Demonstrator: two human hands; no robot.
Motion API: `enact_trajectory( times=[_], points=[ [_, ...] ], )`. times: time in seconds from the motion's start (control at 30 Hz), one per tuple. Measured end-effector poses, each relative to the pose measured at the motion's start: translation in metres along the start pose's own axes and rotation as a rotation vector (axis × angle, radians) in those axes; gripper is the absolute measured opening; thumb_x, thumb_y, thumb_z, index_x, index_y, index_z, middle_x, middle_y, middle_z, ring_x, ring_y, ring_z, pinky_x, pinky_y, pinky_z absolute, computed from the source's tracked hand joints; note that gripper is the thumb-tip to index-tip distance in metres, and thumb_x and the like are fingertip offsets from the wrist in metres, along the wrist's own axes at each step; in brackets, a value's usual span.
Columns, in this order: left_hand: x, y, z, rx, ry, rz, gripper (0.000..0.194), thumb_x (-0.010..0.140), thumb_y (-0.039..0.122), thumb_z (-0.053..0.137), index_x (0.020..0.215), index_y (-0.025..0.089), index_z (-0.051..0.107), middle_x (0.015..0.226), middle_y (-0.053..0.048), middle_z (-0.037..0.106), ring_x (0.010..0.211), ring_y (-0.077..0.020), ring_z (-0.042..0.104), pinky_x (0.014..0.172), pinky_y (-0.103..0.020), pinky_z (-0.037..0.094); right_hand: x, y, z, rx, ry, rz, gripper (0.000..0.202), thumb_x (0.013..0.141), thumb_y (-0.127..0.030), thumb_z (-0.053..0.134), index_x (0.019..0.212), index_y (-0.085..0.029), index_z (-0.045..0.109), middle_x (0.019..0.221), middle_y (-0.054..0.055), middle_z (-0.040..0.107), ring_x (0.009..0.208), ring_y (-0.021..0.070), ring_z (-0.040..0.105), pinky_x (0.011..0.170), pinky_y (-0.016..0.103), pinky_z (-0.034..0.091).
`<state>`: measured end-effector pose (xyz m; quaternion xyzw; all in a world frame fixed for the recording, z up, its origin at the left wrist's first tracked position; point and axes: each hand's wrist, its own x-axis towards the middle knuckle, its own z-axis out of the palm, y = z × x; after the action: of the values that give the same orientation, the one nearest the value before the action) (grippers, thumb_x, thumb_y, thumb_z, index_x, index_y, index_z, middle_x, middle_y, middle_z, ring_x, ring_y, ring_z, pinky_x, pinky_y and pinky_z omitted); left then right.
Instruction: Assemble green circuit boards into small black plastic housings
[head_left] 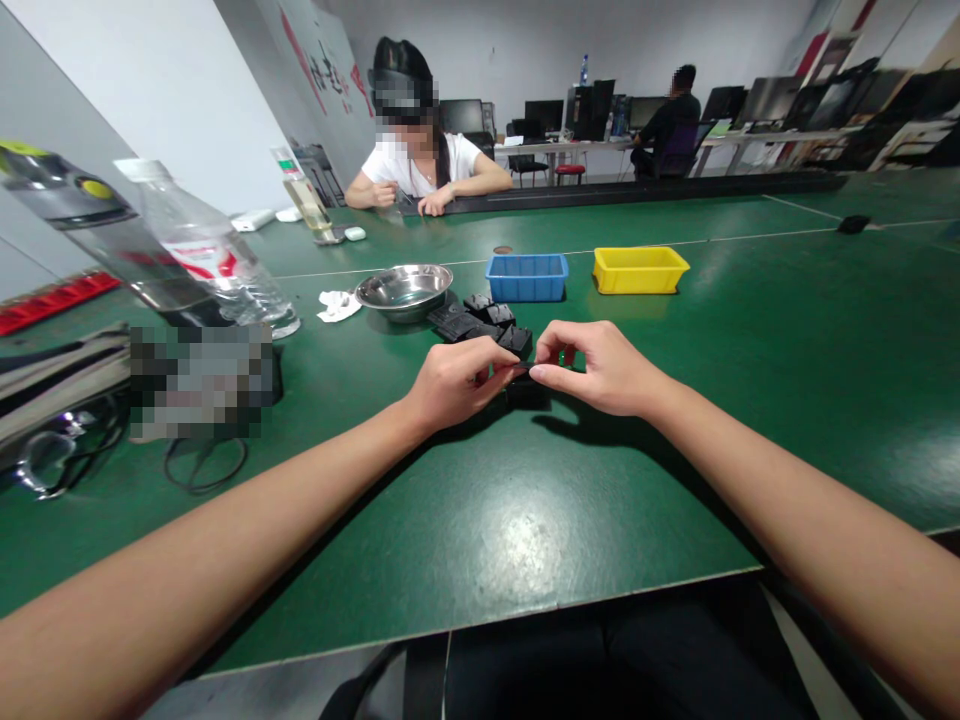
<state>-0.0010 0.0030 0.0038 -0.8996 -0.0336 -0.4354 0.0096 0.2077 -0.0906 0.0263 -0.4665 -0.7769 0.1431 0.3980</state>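
Between my two hands is a small, thin black piece (526, 366), too small to name. My left hand (461, 380) pinches its left end between thumb and fingers. From the other side, my right hand (596, 365) pinches the right end, its fingers curled. Just below the piece, a dark block (529, 392) rests on the green table, partly hidden by my hands. Several black blocky parts (480, 318) lie in a heap right behind my left hand.
A steel bowl (405, 290), a blue bin (527, 278) and a yellow bin (641, 271) stand behind the heap. To the left are a crumpled tissue (339, 306), a clear water bottle (217, 250), a dark tumbler (97, 220) and a cable loop (205, 465). Another person (424, 160) sits across the table.
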Motion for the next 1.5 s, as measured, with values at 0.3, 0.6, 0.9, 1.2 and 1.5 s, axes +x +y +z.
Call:
enact_trajectory(
  times=[0.3, 0.6, 0.9, 1.2, 1.5],
  points=[
    [-0.0006, -0.0004, -0.0001, 0.015, -0.009, -0.011, 0.009, 0.095, 0.02, 0.063, 0.09, 0.016, 0.067, 0.068, 0.002, 0.066, 0.051, -0.0052, 0.053, 0.05, -0.017, 0.039, -0.0011, 0.0014, 0.0019, 0.071, -0.009, 0.062, 0.019, 0.085, -0.034, 0.068, 0.078, -0.018, 0.06, 0.071, -0.001, 0.062, 0.063, 0.0124, 0.053, 0.062, 0.026, 0.039],
    [-0.0009, -0.0004, -0.0003, 0.042, -0.017, -0.028, 0.007, 0.092, 0.018, 0.064, 0.086, 0.016, 0.066, 0.068, 0.003, 0.066, 0.051, -0.0053, 0.052, 0.05, -0.017, 0.039, 0.0011, 0.0027, -0.0024, -0.106, 0.025, -0.044, 0.017, 0.082, -0.029, 0.071, 0.074, -0.019, 0.059, 0.072, -0.001, 0.062, 0.066, 0.0132, 0.054, 0.066, 0.027, 0.039],
    [-0.0007, 0.0006, -0.0004, 0.015, -0.024, -0.022, 0.008, 0.093, 0.016, 0.063, 0.085, 0.017, 0.064, 0.069, 0.003, 0.066, 0.051, -0.0053, 0.052, 0.05, -0.017, 0.038, 0.0009, 0.0035, -0.0016, -0.124, 0.001, -0.046, 0.019, 0.081, -0.03, 0.074, 0.075, -0.019, 0.06, 0.073, -0.001, 0.063, 0.066, 0.0131, 0.054, 0.066, 0.026, 0.039],
    [-0.0019, -0.0018, 0.0024, -0.032, -0.075, -0.047, 0.004, 0.091, 0.016, 0.064, 0.087, 0.016, 0.061, 0.068, 0.004, 0.062, 0.05, -0.005, 0.048, 0.05, -0.016, 0.037, 0.0012, 0.0052, -0.0015, -0.132, 0.022, -0.085, 0.019, 0.081, -0.029, 0.076, 0.075, -0.019, 0.061, 0.074, 0.0, 0.063, 0.067, 0.0134, 0.054, 0.066, 0.026, 0.039],
    [-0.0045, -0.0051, 0.0041, -0.05, -0.128, -0.145, 0.004, 0.09, 0.02, 0.06, 0.088, 0.018, 0.058, 0.065, 0.006, 0.058, 0.049, -0.0059, 0.048, 0.05, -0.017, 0.036, 0.0013, 0.0064, -0.0007, -0.134, 0.045, -0.12, 0.019, 0.082, -0.029, 0.077, 0.075, -0.019, 0.062, 0.076, 0.001, 0.066, 0.067, 0.0136, 0.054, 0.066, 0.027, 0.04]
  ],
)
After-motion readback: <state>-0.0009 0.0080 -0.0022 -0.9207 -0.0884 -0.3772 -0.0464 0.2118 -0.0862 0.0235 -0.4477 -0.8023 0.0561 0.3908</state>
